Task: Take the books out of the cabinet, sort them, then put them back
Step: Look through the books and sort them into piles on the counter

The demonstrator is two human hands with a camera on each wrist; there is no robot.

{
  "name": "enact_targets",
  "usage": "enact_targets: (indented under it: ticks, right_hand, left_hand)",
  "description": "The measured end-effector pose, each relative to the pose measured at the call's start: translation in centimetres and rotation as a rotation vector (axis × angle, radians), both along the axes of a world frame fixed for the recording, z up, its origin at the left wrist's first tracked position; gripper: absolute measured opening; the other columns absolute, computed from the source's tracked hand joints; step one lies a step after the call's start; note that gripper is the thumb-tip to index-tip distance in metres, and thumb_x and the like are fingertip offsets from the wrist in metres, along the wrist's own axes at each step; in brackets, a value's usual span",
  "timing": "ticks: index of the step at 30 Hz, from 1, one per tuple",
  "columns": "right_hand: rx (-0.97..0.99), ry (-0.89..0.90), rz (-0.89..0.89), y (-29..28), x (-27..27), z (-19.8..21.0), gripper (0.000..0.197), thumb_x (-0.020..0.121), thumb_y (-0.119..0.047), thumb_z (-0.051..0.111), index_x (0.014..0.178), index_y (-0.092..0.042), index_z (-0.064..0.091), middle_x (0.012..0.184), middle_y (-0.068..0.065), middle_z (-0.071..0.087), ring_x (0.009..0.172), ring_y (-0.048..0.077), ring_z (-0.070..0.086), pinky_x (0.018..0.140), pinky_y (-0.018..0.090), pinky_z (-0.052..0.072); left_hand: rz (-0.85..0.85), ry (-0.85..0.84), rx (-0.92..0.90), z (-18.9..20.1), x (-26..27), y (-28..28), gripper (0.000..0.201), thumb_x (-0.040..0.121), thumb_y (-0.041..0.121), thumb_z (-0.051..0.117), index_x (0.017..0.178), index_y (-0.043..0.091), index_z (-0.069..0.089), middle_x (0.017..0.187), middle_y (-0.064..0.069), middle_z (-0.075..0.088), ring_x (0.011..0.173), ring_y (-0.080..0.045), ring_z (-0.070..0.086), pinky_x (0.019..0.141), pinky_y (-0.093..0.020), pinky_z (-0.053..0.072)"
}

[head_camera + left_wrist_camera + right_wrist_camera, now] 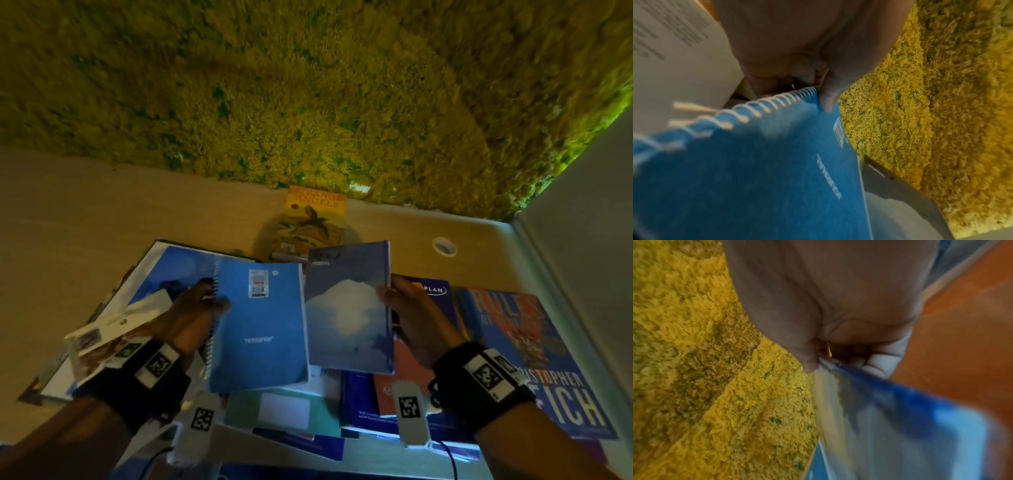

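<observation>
My left hand pinches the spiral edge of a bright blue journal, held up above the pile; the left wrist view shows the thumb on the journal cover beside the wire coil. My right hand grips the right edge of a grey-blue book with a white cloud on it, held beside the journal. In the right wrist view the thumb lies on the cloud book, and the other fingers curl behind it.
Below the hands lie several books: a big blue one, a white-covered one, a "Kaplan" book, a blue "Rules" hardback. A yellow "Strange Angels" paperback leans against the moss wall. The pale shelf has a grommet hole.
</observation>
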State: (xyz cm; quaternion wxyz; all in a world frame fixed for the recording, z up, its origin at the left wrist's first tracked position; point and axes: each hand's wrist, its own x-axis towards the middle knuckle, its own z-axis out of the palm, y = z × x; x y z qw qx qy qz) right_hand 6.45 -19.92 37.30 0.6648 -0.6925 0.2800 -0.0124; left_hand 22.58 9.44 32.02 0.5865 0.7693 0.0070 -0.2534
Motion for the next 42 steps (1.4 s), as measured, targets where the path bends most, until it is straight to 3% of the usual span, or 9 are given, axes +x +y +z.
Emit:
enact_targets:
  ticks: [7, 11, 15, 17, 19, 25, 30, 35, 42]
  right_hand:
    - [-0.106, -0.266, -0.089, -1.7, 1.4, 4.5, 0.028, 0.102, -0.019, 0.057, 0.102, 0.009, 0.053, 0.099, 0.036, 0.06, 0.089, 0.032, 0.061, 0.082, 0.046, 0.045]
    - [-0.464, -0.298, -0.063, -0.2, 1.8, 7.7, 0.035, 0.095, -0.031, 0.061, 0.082, 0.0, 0.052, 0.076, 0.029, 0.05, 0.07, 0.018, 0.047, 0.065, 0.038, 0.037]
    - [-0.648, -0.261, 0.394, 5.8, 2.2, 6.8, 0.019, 0.104, -0.02, 0.054, 0.099, -0.008, 0.068, 0.081, 0.004, 0.065, 0.067, 0.0, 0.053, 0.061, 0.021, 0.043]
    - [-0.569, -0.149, 0.681, 8.3, 2.0, 4.7, 0.026, 0.106, -0.025, 0.048, 0.115, -0.013, 0.07, 0.1, 0.001, 0.072, 0.086, 0.002, 0.063, 0.08, 0.025, 0.051]
    - [-0.578, -0.006, 0.797, 9.1, 1.8, 3.4, 0.026, 0.107, -0.027, 0.05, 0.122, -0.02, 0.07, 0.118, -0.006, 0.072, 0.105, 0.01, 0.067, 0.095, 0.034, 0.052]
    - [-0.588, -0.15, 0.512, 6.3, 2.9, 5.8, 0.031, 0.101, -0.018, 0.062, 0.132, -0.023, 0.063, 0.109, -0.025, 0.062, 0.095, -0.02, 0.06, 0.08, 0.007, 0.047]
    - [-0.634, -0.183, 0.216, 4.5, 5.0, 7.0, 0.052, 0.096, -0.03, 0.07, 0.143, -0.027, 0.05, 0.144, 0.001, 0.053, 0.121, 0.015, 0.057, 0.096, 0.033, 0.05]
    - [0.123, 0.025, 0.161, 4.5, 2.9, 2.5, 0.024, 0.1, -0.034, 0.063, 0.124, -0.029, 0.065, 0.118, -0.003, 0.075, 0.107, 0.029, 0.072, 0.098, 0.046, 0.056]
    - [-0.023, -0.17, 0.061, 3.6, 2.6, 2.6, 0.039, 0.102, -0.005, 0.053, 0.072, -0.026, 0.065, 0.069, 0.005, 0.05, 0.066, 0.017, 0.046, 0.07, 0.036, 0.041]
  left_hand:
    - [-0.068, -0.105, 0.144, 0.2, -1.6, 0.2, 0.05, 0.088, 0.018, 0.066, 0.134, 0.008, 0.052, 0.105, -0.001, 0.061, 0.119, -0.042, 0.058, 0.103, -0.058, 0.046]
    - [-0.098, -0.479, 0.434, 1.7, -3.1, -1.1, 0.066, 0.083, 0.051, 0.067, 0.14, 0.024, 0.047, 0.142, -0.006, 0.046, 0.136, -0.028, 0.04, 0.112, -0.05, 0.035]
    - [-0.198, -0.063, -0.22, 6.0, -6.5, -3.3, 0.063, 0.073, 0.07, 0.068, 0.125, 0.037, 0.056, 0.118, 0.008, 0.069, 0.105, -0.012, 0.068, 0.093, -0.04, 0.055]
    - [-0.163, 0.11, -0.442, 5.5, -7.4, -4.0, 0.046, 0.086, 0.045, 0.071, 0.122, 0.02, 0.061, 0.093, 0.002, 0.078, 0.088, -0.016, 0.075, 0.075, -0.03, 0.059]
    - [-0.102, 0.021, -0.394, 4.7, -7.2, -3.6, 0.036, 0.085, 0.017, 0.072, 0.121, 0.013, 0.064, 0.104, -0.007, 0.076, 0.107, -0.029, 0.07, 0.092, -0.043, 0.055]
    - [-0.263, -0.03, -0.203, 5.5, -3.0, -1.5, 0.053, 0.08, 0.027, 0.072, 0.131, 0.03, 0.057, 0.12, -0.004, 0.071, 0.112, -0.028, 0.067, 0.1, -0.057, 0.049]
    - [-0.267, -0.027, -0.386, 7.6, -2.3, -2.6, 0.046, 0.094, 0.004, 0.059, 0.137, 0.019, 0.055, 0.124, -0.01, 0.07, 0.113, -0.03, 0.067, 0.095, -0.047, 0.054]
    - [-0.136, 0.053, -0.592, 7.4, -2.7, -2.7, 0.044, 0.093, 0.005, 0.053, 0.135, 0.018, 0.057, 0.123, -0.017, 0.069, 0.109, -0.042, 0.067, 0.091, -0.058, 0.054]
    - [-0.209, -0.127, -0.609, 6.9, -2.3, -2.1, 0.051, 0.082, 0.006, 0.059, 0.131, 0.019, 0.063, 0.132, -0.017, 0.064, 0.123, -0.041, 0.059, 0.103, -0.059, 0.044]
